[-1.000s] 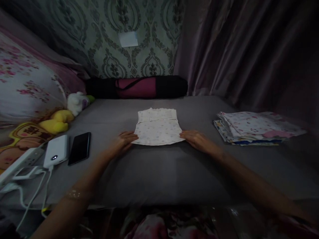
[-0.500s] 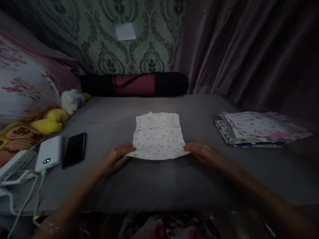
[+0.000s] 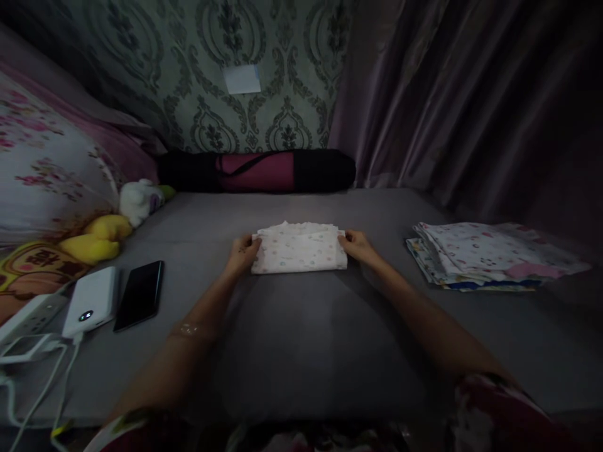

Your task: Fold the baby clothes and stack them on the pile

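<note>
A white cloth garment (image 3: pixel 301 251) with small pale prints lies folded into a wide, low rectangle on the grey bed surface (image 3: pixel 292 339). At its left end, my left hand (image 3: pixel 244 252) pinches the upper corner between thumb and fingers. My right hand (image 3: pixel 357 245) grips the opposite corner in the same way. Behind the folded edge, a ruffled far edge of the fabric shows. Off to the right lies a stack of folded printed clothes (image 3: pixel 490 251), apart from my right hand.
On the left are a black phone (image 3: pixel 140 295), a white power bank (image 3: pixel 92 301), a power strip (image 3: pixel 35 317) with white cables, and plush toys (image 3: pixel 97 238). A black and pink long bag (image 3: pixel 259 171) lies along the wall. Curtains (image 3: pixel 400 94) hang at the right.
Both hands have moved away from me, carrying the near edge of the garment over toward its far edge. It is now shorter front to back. The view has tilted slightly up.
</note>
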A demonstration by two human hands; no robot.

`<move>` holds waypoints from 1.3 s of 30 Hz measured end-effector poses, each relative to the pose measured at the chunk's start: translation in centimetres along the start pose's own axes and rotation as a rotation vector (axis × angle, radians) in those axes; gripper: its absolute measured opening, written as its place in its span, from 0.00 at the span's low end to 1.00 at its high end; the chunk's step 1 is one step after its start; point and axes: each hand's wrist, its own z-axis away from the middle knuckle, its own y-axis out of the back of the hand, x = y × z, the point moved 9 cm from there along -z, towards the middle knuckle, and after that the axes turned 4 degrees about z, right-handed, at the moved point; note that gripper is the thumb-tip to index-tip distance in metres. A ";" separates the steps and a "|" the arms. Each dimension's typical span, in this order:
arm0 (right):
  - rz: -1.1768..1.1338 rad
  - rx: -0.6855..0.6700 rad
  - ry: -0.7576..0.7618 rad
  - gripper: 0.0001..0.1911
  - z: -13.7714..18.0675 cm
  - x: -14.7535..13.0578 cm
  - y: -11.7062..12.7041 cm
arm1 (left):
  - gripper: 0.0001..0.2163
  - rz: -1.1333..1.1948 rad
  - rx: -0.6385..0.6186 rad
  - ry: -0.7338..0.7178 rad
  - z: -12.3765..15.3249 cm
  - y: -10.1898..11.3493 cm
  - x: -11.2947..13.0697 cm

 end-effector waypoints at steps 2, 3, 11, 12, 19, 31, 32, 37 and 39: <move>0.055 0.007 -0.082 0.14 -1.3 0.0 -0.6 | 0.08 -0.119 0.036 0.019 -1.4 -0.7 -0.5; 0.084 0.015 -0.115 0.14 -1.8 0.0 -0.8 | 0.08 -0.188 0.047 0.014 -1.9 -1.0 -0.5; 0.251 0.039 -0.222 0.19 -2.2 -1.4 -1.5 | 0.13 -0.538 0.064 -0.027 -3.3 -2.9 -0.1; 0.272 0.035 -0.219 0.20 -2.0 -1.6 -1.5 | 0.14 -0.559 0.059 -0.022 -3.3 -3.1 -0.1; 0.448 0.075 -0.145 0.21 -1.6 -2.1 -1.7 | 0.18 -0.695 0.031 -0.019 -3.4 -3.9 0.1; 0.425 0.108 -0.285 0.19 -2.0 -0.3 -2.5 | 0.17 -0.789 0.100 0.080 -3.0 -3.5 -0.4; 0.419 0.100 -0.288 0.19 -2.1 -0.2 -2.4 | 0.16 -0.779 0.098 0.086 -3.0 -3.5 -0.3; 0.352 -0.027 -0.318 0.21 -2.2 0.4 -2.1 | 0.16 -0.774 0.137 0.050 -1.8 -2.6 1.5; 0.366 -0.012 -0.282 0.21 -2.1 -0.4 -1.7 | 0.16 -0.817 0.189 -0.032 -1.1 -2.5 3.0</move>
